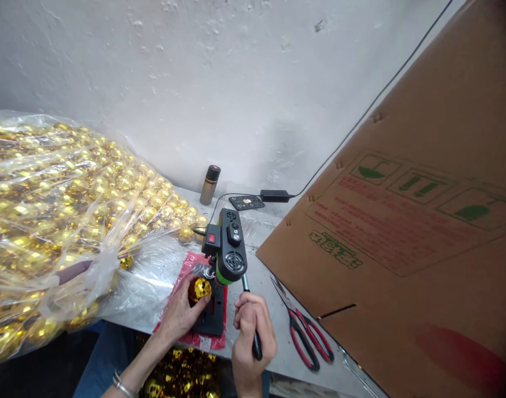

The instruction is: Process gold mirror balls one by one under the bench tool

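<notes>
My left hand (181,310) is closed around a shiny gold mirrored ball (202,289), holding it at the foot of a small black bench drill press (233,243). The drill's chuck end is just above the ball; whether they touch I cannot tell. My right hand (253,326) is wrapped around the black-gripped lever (257,347) that sticks out from the press. A red switch (212,238) shows on the side of the machine. Under its black base (212,316) lies a red plastic sheet (219,341).
A big clear bag of gold balls (70,204) fills the left. Red-and-black scissors (304,331) lie beside a tall cardboard box (402,221) on the right. Behind the press are a spray can (210,185), a dark flat panel (246,203) and a power adapter (275,195). More gold balls (180,376) are below the table edge.
</notes>
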A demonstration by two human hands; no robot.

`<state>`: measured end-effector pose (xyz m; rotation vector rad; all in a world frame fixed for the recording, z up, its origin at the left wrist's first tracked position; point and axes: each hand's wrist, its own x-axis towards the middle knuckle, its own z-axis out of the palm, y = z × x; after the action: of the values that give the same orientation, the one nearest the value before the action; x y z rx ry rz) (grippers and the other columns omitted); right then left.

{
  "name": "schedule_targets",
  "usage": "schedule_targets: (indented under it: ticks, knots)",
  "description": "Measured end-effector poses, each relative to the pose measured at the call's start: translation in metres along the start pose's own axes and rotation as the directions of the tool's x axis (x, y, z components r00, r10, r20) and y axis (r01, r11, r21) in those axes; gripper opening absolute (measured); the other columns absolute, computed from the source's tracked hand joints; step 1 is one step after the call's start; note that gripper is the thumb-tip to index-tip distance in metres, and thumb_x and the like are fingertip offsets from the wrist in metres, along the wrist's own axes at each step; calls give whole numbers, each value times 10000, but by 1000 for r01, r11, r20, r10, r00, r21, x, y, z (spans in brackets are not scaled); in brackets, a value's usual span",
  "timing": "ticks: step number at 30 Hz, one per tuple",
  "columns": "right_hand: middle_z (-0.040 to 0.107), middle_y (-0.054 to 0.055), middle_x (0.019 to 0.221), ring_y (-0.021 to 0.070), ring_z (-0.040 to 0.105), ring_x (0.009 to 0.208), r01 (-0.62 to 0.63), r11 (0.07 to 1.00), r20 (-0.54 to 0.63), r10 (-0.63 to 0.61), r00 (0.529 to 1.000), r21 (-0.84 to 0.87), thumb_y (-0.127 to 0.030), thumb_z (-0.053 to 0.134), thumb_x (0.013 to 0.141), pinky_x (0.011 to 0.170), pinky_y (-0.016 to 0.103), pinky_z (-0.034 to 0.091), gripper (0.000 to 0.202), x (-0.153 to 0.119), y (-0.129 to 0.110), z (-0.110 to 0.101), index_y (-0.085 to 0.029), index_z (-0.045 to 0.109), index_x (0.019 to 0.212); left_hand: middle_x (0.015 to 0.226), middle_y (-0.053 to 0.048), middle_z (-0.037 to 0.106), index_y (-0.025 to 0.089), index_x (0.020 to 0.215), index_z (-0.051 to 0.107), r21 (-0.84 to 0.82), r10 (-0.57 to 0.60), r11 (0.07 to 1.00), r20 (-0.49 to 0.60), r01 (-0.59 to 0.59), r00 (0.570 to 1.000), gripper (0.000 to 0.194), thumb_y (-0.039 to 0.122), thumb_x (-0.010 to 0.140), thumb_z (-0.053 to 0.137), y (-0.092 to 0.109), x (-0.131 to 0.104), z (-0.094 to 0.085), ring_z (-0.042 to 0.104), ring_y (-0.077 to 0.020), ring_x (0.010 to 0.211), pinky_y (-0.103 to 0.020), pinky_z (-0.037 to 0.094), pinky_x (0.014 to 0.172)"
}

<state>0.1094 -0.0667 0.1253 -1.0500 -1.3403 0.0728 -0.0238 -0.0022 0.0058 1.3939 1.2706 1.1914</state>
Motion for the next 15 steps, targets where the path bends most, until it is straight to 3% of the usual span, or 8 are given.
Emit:
schedule_targets:
  ticks: [5,15]
  knots:
    - [557,-23,794,105,568,708,8,1000,6,-8,1000,-5,-102,442,1082,639,213,449,331,0,0,1,-229,517,786,1286,-147,770,221,1309,623,213,120,969,40,-125,992,500,432,870,734,-6,-2,-1,744,-363,1201,-561,601,1051]
    - [559,-15,797,111,556,708,-6,1000,-2,6,1000,5,-117,445,1082,625,215,444,324,-3,3,0,-228,522,787,1309,-164,758,220,1385,593,267,314,902,129,-338,941,532,309,894,778,-19,-17,-8,754,-366,1209,-541,643,1029]
